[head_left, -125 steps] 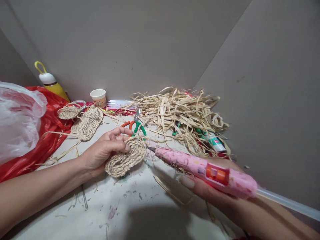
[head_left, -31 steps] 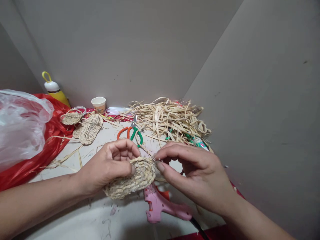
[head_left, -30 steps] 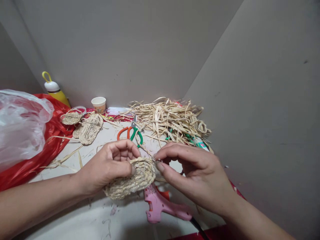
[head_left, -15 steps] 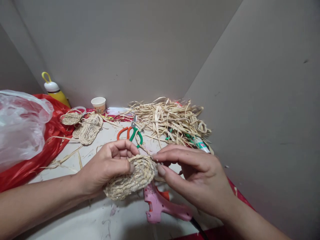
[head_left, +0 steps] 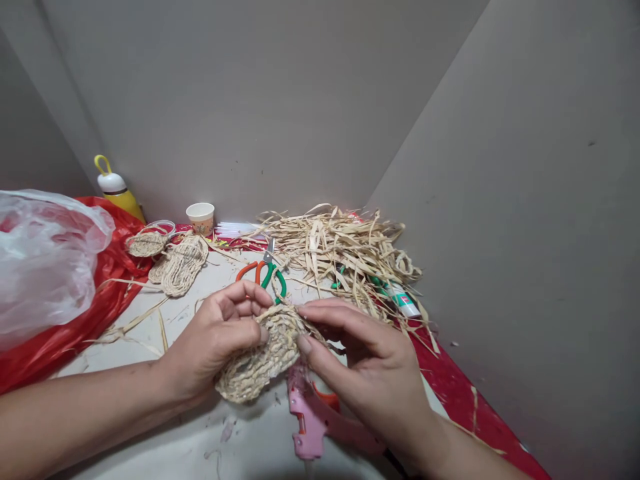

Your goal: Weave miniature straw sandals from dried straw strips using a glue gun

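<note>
Gripping woven straw sole (head_left: 260,357): left hand (head_left: 215,340) thumb-over, right hand (head_left: 373,370) fingers pinching rim.

L hand (head_left: 215,340): bare forearm in from lower left, wrist straight, palm facing inward, fingers (head_left: 243,293) curled over, thumb pressed flat in front. R hand (head_left: 375,373): in from lower right, back up, index & thumb stretched twd L fingertips, pinched close; other fingers tucked under.

Bare forearms (head_left: 75,420), left hand (head_left: 215,340), right hand (head_left: 375,377), rounded nails (head_left: 303,344)
</note>
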